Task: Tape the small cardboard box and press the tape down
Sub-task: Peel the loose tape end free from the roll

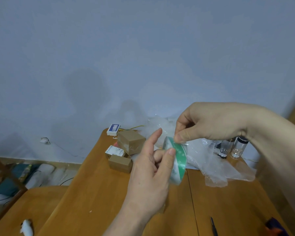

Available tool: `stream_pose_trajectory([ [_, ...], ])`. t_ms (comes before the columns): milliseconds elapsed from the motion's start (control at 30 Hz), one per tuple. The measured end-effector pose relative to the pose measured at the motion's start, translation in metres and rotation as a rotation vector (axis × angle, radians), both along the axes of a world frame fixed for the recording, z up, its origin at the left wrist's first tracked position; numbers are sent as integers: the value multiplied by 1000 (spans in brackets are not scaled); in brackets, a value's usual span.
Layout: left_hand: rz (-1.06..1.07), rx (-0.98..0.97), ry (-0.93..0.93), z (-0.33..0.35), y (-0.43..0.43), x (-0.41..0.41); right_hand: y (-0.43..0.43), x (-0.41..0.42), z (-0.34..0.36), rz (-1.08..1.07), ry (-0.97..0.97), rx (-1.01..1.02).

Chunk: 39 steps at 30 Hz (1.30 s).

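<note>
A roll of clear tape (178, 161) with a green core is raised above the wooden table (95, 193). My left hand (148, 178) holds the roll from the left, thumb on its rim, index finger stretched up. My right hand (211, 123) pinches the tape's loose end at the top of the roll between thumb and fingers. A small cardboard box (121, 163) lies on the table behind my left hand. A larger cardboard box (131, 142) stands just beyond it, and a box with a white label (113, 150) sits between them.
Crumpled bubble wrap (211, 166) spreads over the right of the table. Two clear glass bottles (235, 147) stand behind it. A white device with wires (113, 129) sits at the far table edge. A dark tool (214, 226) lies near the front right. Clutter covers the floor at left.
</note>
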<state>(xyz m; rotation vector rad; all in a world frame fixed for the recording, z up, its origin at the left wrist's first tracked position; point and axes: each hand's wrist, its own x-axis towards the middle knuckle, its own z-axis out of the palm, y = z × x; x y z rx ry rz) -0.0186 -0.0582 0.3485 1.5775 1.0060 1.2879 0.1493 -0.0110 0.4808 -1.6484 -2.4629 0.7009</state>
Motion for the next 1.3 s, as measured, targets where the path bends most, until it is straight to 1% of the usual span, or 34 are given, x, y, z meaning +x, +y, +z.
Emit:
stream_pose_trajectory([
  [233, -35, 4, -10, 0, 0, 3, 1, 4, -1, -42, 110, -7],
  [633, -69, -35, -159, -9, -2, 8, 0, 8, -10, -81, 141, 24],
  [900, -67, -40, -180, -3, -5, 13, 1, 13, -14, -65, 87, 36],
  [1100, -55, -53, -192, 0, -8, 16, -3, 12, -17, -91, 99, 56],
  [1200, -50, -69, -211, 1, -10, 17, -7, 14, -22, -146, 186, 101],
  [1233, -57, -66, -214, 2, -11, 18, -10, 15, -23, -188, 250, 132],
  [1300, -73, -56, -224, 3, -14, 18, -18, 17, -30, -338, 439, 208],
])
